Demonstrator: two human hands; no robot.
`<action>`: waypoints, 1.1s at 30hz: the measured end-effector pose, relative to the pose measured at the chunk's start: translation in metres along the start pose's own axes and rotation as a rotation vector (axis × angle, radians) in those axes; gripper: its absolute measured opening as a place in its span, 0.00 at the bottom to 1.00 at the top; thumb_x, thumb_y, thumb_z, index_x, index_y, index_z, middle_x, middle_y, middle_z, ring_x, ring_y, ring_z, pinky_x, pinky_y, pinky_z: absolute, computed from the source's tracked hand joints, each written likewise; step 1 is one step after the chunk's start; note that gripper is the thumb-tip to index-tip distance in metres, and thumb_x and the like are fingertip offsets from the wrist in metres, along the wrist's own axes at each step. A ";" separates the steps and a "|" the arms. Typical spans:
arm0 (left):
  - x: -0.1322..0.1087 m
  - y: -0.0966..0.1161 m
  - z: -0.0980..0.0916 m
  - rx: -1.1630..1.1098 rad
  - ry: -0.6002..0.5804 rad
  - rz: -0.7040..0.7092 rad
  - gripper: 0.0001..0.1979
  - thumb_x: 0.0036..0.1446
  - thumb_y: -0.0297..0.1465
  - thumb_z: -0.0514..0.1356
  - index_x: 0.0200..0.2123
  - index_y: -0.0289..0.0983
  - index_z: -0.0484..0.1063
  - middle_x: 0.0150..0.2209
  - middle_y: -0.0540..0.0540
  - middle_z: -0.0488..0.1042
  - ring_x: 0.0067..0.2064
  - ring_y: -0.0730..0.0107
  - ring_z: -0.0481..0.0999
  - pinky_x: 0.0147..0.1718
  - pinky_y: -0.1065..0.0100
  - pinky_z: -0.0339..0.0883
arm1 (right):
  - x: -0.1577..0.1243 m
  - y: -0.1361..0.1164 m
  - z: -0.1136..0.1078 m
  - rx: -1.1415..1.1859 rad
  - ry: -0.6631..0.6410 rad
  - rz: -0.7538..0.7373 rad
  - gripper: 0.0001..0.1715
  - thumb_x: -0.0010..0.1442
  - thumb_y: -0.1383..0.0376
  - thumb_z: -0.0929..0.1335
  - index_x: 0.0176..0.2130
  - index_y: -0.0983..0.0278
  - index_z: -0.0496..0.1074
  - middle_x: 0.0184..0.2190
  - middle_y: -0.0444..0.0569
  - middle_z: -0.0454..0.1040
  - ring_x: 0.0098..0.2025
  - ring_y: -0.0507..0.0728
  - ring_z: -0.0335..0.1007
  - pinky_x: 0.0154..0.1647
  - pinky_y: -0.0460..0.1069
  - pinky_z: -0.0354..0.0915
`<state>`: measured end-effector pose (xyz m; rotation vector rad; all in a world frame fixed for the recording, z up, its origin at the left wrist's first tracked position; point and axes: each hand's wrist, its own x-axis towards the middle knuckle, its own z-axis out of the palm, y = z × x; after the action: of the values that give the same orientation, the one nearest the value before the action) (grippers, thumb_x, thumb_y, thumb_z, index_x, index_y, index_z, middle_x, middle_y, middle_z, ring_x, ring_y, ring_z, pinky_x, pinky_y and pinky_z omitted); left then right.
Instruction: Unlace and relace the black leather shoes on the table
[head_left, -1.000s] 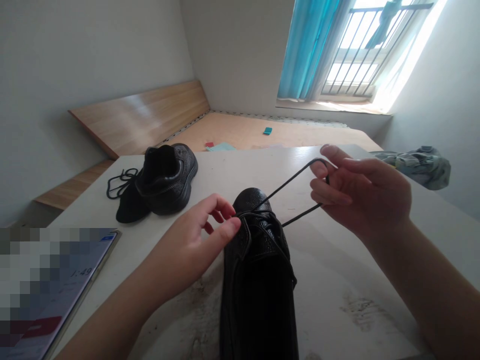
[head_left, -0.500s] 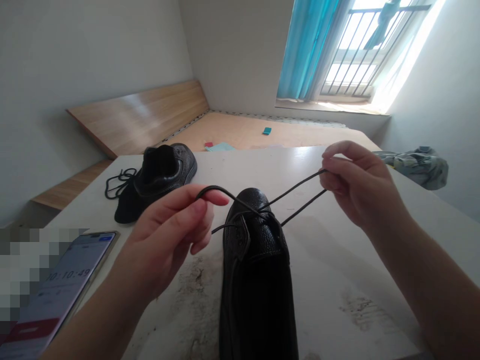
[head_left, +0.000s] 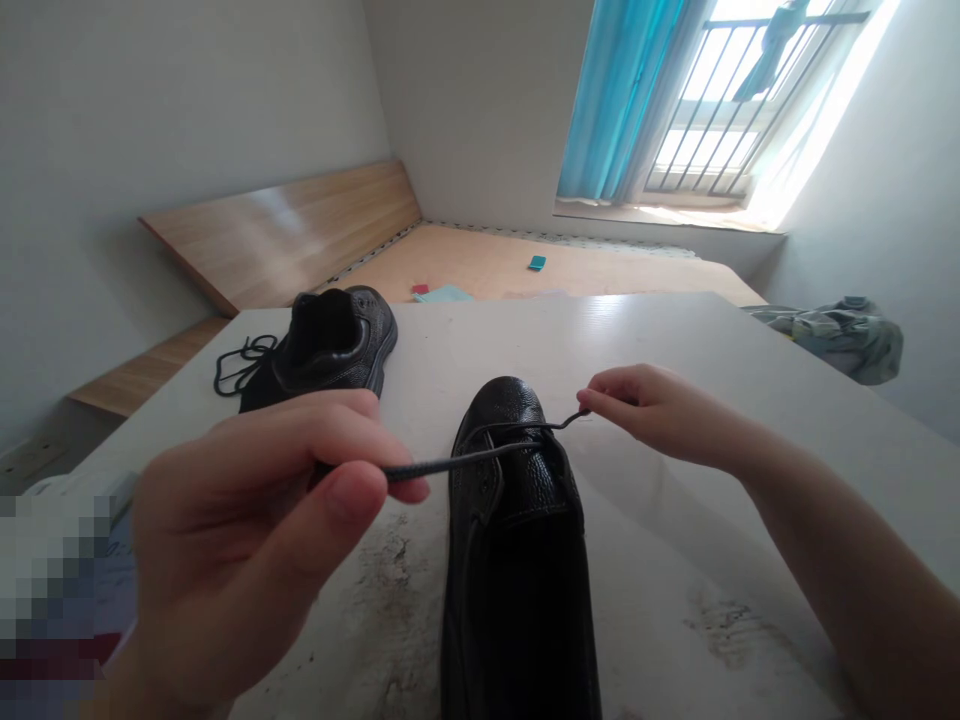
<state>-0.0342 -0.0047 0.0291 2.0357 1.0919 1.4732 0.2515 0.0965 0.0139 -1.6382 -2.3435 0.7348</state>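
A black leather shoe (head_left: 517,490) points away from me on the white table (head_left: 660,340), its opening toward me. My left hand (head_left: 262,530) pinches a dark shoelace (head_left: 465,460) between thumb and fingers, left of the shoe and close to the camera. That lace runs taut across to the shoe's right eyelet flap. Just right of the toe, my right hand (head_left: 637,405) pinches another stretch of lace near its fingertips. It reaches the shoe around the lowest eyelets. The lace ends inside both hands are hidden.
A second black shoe (head_left: 337,340) with loose laces lies at the table's back left. A phone (head_left: 90,590), partly covered by my left hand and blurred out, is at the left edge. Behind the table are a bed surface (head_left: 600,270) and a grey cloth bundle (head_left: 847,335).
My left hand has come nearer the camera, drawing its lace straight. My right hand has moved down and left toward the shoe, and the laces no longer form long loops or cross above it.
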 end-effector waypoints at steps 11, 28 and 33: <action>0.015 -0.013 0.023 0.405 -0.509 -0.441 0.07 0.57 0.35 0.58 0.38 0.42 0.73 0.25 0.55 0.72 0.24 0.74 0.70 0.22 0.72 0.60 | 0.003 -0.002 0.007 -0.018 -0.032 0.022 0.23 0.64 0.48 0.60 0.39 0.62 0.73 0.26 0.46 0.71 0.24 0.50 0.61 0.24 0.47 0.55; 0.011 -0.022 0.030 0.670 -0.336 0.206 0.05 0.57 0.26 0.57 0.32 0.36 0.74 0.33 0.48 0.77 0.35 0.64 0.76 0.32 0.64 0.67 | 0.004 -0.003 0.012 -0.036 -0.036 0.006 0.21 0.64 0.49 0.60 0.41 0.59 0.73 0.30 0.46 0.73 0.26 0.51 0.62 0.26 0.48 0.56; 0.009 -0.023 0.031 0.665 -0.355 0.162 0.05 0.57 0.26 0.56 0.32 0.36 0.72 0.34 0.48 0.76 0.37 0.64 0.75 0.35 0.64 0.66 | 0.004 -0.004 0.012 -0.040 -0.035 0.007 0.21 0.64 0.49 0.60 0.41 0.59 0.73 0.29 0.45 0.73 0.26 0.51 0.62 0.26 0.48 0.56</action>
<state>-0.0129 0.0207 0.0075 2.7512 1.4069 0.8017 0.2415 0.0955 0.0049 -1.6644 -2.3930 0.7286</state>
